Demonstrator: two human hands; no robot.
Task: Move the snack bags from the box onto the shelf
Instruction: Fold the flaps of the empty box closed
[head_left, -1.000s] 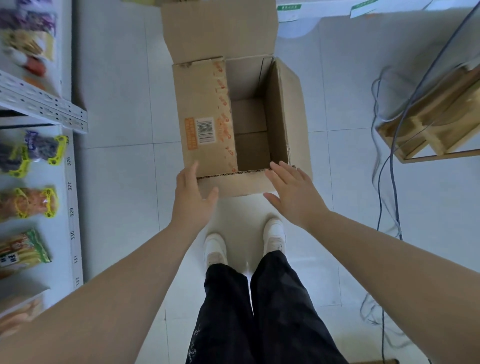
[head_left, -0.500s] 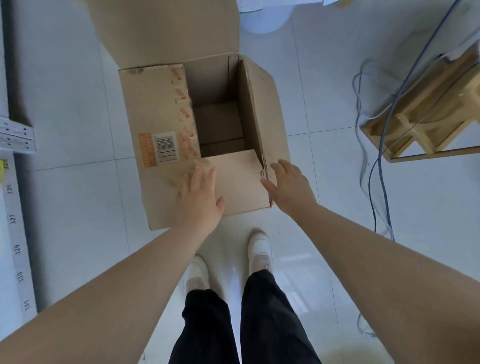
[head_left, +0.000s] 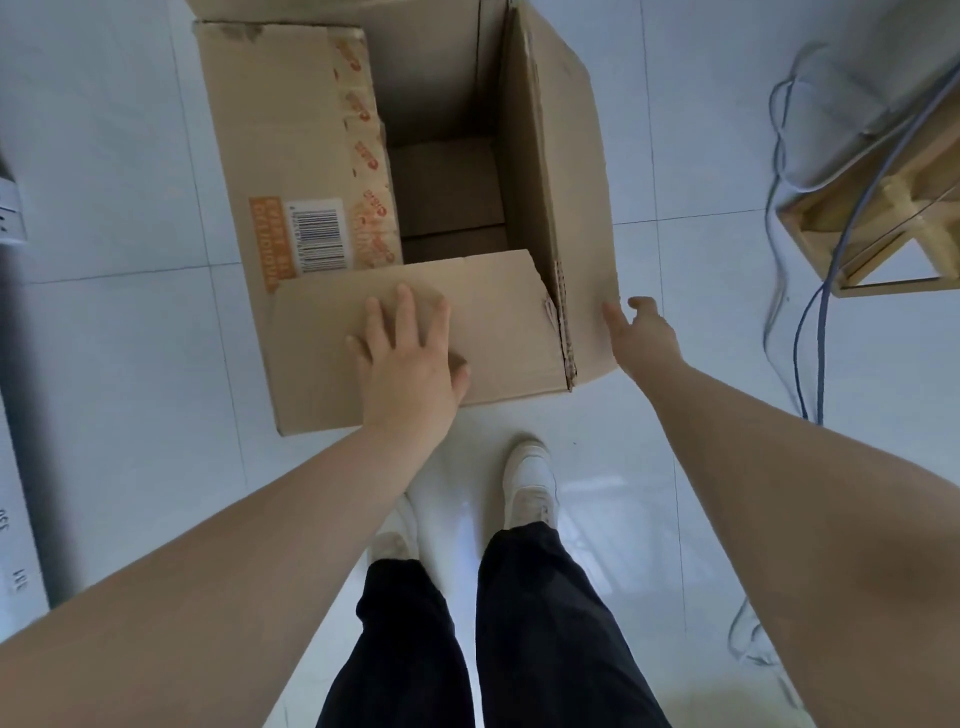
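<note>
Floor: White tiles (head_left: 130, 338) carry an open cardboard box (head_left: 291, 130), with a person standing over it in white shoes (head_left: 530, 483).
Left grip: The left grip (head_left: 405, 358) is released and lies palm-down, fingers spread, on the near flap (head_left: 498, 322). It looks to be pressing the flap flat over the box mouth.
Right grip: The right grip (head_left: 644, 332) is also released, with straight fingers reaching the outer corner of the upright right flap (head_left: 561, 156). Contact cannot be confirmed; it seems placed to swing that flap inward.
Snack bags: None are in view. The interior beyond the left grip's fingertips shows bare cardboard, and the part under the near flap is hidden.
Shelf: Only a number-tagged edge (head_left: 10, 551) shows, well out to the left of the left grip.
Beyond the right grip: Cables (head_left: 810, 322) trail past a wooden frame (head_left: 883, 260).
</note>
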